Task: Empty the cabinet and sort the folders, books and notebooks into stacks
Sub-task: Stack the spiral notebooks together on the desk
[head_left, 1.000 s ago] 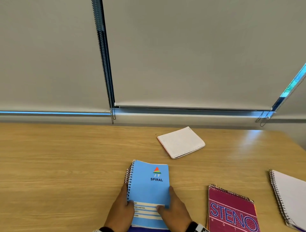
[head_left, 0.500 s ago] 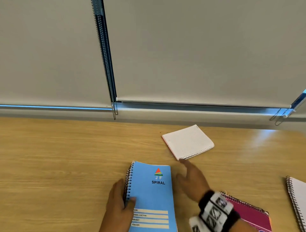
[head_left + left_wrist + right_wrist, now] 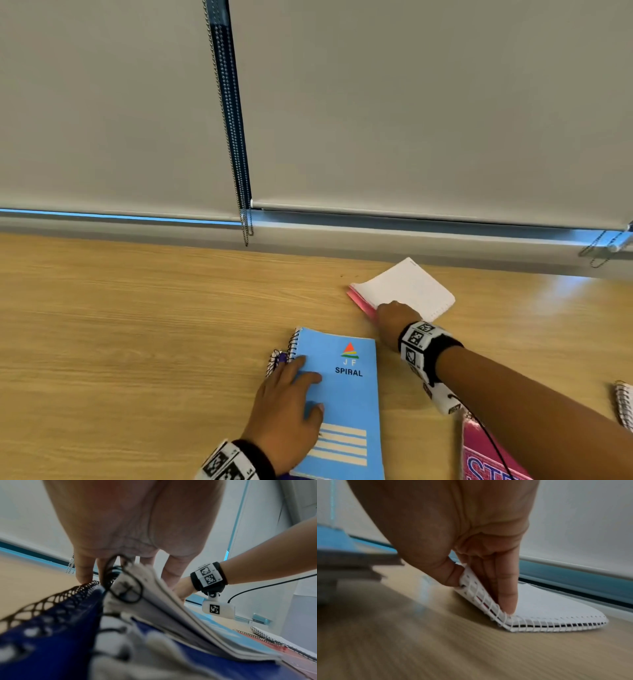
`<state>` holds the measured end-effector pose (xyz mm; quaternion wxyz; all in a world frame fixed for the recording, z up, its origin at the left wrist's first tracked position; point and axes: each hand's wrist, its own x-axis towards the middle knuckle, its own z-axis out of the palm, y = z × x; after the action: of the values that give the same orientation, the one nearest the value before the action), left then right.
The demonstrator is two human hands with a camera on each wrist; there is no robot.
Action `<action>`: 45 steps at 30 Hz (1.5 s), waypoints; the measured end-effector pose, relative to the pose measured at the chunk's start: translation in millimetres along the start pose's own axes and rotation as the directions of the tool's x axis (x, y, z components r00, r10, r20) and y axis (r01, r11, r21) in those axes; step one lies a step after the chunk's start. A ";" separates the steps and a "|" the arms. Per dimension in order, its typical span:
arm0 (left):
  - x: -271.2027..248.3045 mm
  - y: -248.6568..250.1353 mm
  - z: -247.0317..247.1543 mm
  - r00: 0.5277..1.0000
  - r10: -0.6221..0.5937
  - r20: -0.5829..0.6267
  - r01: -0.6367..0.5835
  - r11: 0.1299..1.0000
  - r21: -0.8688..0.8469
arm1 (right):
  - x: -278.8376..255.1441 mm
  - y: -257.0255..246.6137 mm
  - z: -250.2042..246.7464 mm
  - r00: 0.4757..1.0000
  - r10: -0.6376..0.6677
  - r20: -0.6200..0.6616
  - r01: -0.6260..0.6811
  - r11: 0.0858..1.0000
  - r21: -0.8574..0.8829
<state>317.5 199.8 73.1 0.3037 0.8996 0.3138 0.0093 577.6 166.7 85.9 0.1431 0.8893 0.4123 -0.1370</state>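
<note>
Right hand (image 3: 394, 318) pinches white notebook (image 3: 407, 287) (askew); left hand (image 3: 287, 404) flat on blue notebook (image 3: 346, 397).

Wooden table (image 3: 137, 325): blue notebook stack (image 3: 346, 394), white pad (image 3: 407, 287), seemingly steno pad (image 3: 486, 459).

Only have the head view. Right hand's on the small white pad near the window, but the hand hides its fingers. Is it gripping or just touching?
Observer: Gripping. In the right wrist view the right hand pinches the white spiral pad at its wire-bound corner, thumb under, fingers on top.
Operator: Pad off the table yet?
Observer: Only that pinched corner is raised; the far end lies on the table.
Operator: Left hand, anything under the blue notebook?
Observer: Yes. The left wrist view shows the left hand resting on the blue notebook, which lies on a dark blue spiral notebook.
</note>
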 end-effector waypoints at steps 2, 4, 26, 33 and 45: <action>-1.5 -1.5 -0.1 1.000 0.016 0.007 -0.016 1.000 0.013 | -6.4 10.3 -8.3 0.999 0.001 -0.041 0.000 1.000 0.017; -2.3 -0.6 -1.4 1.000 0.019 0.005 -0.019 1.000 0.019 | -15.7 24.1 -15.4 0.991 0.019 -0.135 -0.009 0.997 0.077; -21.6 83.4 -109.2 0.704 0.561 -0.435 -0.565 0.814 0.134 | -176.3 59.3 -113.0 0.841 0.117 -0.528 0.540 -0.129 0.832; -42.7 99.0 -122.9 0.753 0.567 -0.334 -0.548 0.821 0.159 | -210.6 48.7 -121.9 0.909 -0.136 -0.394 0.312 -0.405 0.859; -72.3 73.7 -116.0 0.804 0.301 -0.513 -0.508 0.796 -0.329 | -247.8 13.0 -91.8 0.844 -0.008 -0.536 0.536 -0.012 0.844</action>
<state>276.6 175.6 220.9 0.4162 0.8249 0.1571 0.3489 444.9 20.4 262.0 -0.6172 0.6422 0.3918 -0.2305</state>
